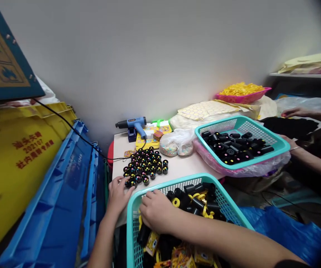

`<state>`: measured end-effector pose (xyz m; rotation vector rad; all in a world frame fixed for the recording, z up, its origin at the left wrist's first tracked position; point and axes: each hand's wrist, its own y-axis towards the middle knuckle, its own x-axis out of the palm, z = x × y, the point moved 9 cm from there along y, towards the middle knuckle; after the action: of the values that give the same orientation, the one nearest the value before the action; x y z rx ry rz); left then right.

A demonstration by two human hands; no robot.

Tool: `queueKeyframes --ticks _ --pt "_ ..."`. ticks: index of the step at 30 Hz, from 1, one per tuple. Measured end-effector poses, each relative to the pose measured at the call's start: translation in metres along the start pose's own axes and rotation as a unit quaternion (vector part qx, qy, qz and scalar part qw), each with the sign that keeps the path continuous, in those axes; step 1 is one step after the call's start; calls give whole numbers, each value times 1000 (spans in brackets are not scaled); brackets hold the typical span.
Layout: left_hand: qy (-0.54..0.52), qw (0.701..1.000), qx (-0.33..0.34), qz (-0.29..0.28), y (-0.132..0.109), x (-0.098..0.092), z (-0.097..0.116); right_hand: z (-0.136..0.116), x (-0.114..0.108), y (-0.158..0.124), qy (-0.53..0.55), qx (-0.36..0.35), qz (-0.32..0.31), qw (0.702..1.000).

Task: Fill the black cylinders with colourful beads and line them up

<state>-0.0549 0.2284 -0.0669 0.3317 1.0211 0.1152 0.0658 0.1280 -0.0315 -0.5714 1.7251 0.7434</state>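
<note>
My left hand (118, 195) rests at the near left corner of a group of small black cups (146, 163) filled with coloured bits. Its fingers and thumb curve round one of the nearest cups. Inside the near turquoise basket (131, 219), toward its left wall, is my right hand (157, 210). Its fingers are curled downward, and whatever they hold is hidden. Around it lie black cylinders (198, 203), yellow plastic rings (176, 202) and small printed yellow packets (152, 242).
A blue heat gun (135, 123) and tied bags of coloured bits (175, 143) stand behind the cups. A second turquoise basket (282, 145) of black cylinders is at right, touched by another person's hand (290, 143). Blue crates (65, 193) and a black cable (73, 128) are at left.
</note>
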Motion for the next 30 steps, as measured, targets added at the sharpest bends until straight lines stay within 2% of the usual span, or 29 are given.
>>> queueKeyframes --ticks 2,3,4,6,8,9,11,13,15,16,19,22,25,27,30 --pt "26 1000 9 -8 2 11 5 22 -24 -20 116 91 27 989" --pt "37 999 7 -11 2 14 6 37 -33 -33 197 154 38 967" --pt "46 999 2 -14 1 18 5 53 -40 -50 288 219 50 931" --pt "55 998 -12 -19 2 22 2 81 -49 -86 454 319 92 827" --pt "54 998 -24 -23 5 22 -2 99 -52 -119 559 368 148 728" --pt "46 998 -24 -22 6 20 -2 105 -51 -134 591 383 172 689" --pt "6 1000 -25 7 5 5 0 108 -42 -155 633 401 201 631" --pt "-66 996 -35 57 -5 -22 8 100 -28 -164 665 407 208 591" --pt "-155 984 -47 68 -23 -42 25 87 -17 -160 684 400 208 573" --pt "-202 978 -40 31 -33 -44 40 81 -13 -155 692 394 209 568" --pt "-336 931 -43 -135 -72 -27 85 67 -12 -138 717 375 228 542" --pt "-410 878 -76 -234 -104 -4 110 60 -14 -123 745 359 233 512" --pt "-432 859 -60 -269 -116 8 121 53 -8 -116 754 361 192 513" --pt "-423 863 -30 -273 -117 9 125 49 -2 -116 752 368 169 521" --pt "-387 880 15 -276 -118 4 130 48 2 -118 741 382 168 526"
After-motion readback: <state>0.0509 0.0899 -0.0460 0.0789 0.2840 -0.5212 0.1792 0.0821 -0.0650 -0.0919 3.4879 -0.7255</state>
